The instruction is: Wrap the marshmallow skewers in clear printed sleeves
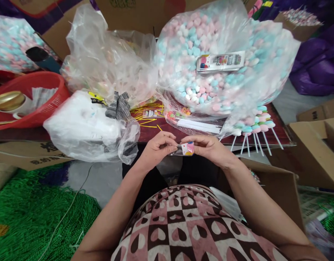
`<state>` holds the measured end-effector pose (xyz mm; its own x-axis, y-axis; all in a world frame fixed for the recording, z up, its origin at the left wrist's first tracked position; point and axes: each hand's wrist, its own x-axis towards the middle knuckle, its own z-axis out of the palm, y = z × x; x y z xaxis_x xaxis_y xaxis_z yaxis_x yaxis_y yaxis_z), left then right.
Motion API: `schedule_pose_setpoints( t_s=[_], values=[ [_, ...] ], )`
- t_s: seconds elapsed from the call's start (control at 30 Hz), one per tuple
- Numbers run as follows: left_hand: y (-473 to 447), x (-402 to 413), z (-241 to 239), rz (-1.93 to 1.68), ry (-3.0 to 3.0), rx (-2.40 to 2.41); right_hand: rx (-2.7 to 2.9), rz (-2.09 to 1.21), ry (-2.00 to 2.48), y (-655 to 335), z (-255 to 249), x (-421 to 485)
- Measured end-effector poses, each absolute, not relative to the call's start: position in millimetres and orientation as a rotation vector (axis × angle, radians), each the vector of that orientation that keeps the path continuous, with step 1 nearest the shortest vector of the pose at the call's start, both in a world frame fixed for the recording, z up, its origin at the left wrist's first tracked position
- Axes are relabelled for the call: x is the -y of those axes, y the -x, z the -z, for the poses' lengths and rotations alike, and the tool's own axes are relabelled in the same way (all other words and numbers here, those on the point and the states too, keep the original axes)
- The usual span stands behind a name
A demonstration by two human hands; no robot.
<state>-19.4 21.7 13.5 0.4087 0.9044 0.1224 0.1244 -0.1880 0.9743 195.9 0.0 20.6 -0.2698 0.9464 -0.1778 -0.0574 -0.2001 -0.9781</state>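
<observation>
Both hands meet at the table's front edge on a small clear plastic bag (187, 149) with a pink, white and yellow print. My left hand (157, 149) pinches its clear end between thumb and fingers. At the printed end, my right hand (210, 148) grips with thumb and fingers. Whether anything is inside the bag cannot be made out. Just beyond the hands lie yellow twist ties (147, 116) and white sticks (198, 126) in clear plastic. To the right, marshmallow skewers (256, 127) rest with their white sticks over the table edge.
Large bags of pastel marshmallows (183, 47) fill the table's back right, with a stack of printed bags (221, 61) on top. Left are a white plastic bag (85, 123), yellow cutter (97, 98) and red basket (51, 98). Cardboard boxes (313, 148) stand right; green strands (60, 210) cover the floor left.
</observation>
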Motion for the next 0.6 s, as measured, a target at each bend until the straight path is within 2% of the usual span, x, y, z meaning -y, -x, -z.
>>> schedule_pose_setpoints(
  t_s=[0.17, 0.4, 0.5, 0.6],
  values=[
    [16.7, -16.8, -22.4, -0.843, -1.871, -0.91, 1.339, -1.717, 1.109, -191.4, -16.4, 5.1],
    [13.8, -19.0, -12.8, -0.794, -1.946, -0.918, 1.429, -1.635, 1.268, -193.1, -11.9, 13.6],
    [13.9, -21.6, -10.9, -0.796, -1.946, -0.916, 1.383, -1.503, 1.352, -202.1, -21.2, 19.1],
    [16.1, -26.9, -8.7, -0.857, -1.916, -0.937, 1.227, -1.232, 1.447, -223.7, -34.5, 28.4]
  ],
)
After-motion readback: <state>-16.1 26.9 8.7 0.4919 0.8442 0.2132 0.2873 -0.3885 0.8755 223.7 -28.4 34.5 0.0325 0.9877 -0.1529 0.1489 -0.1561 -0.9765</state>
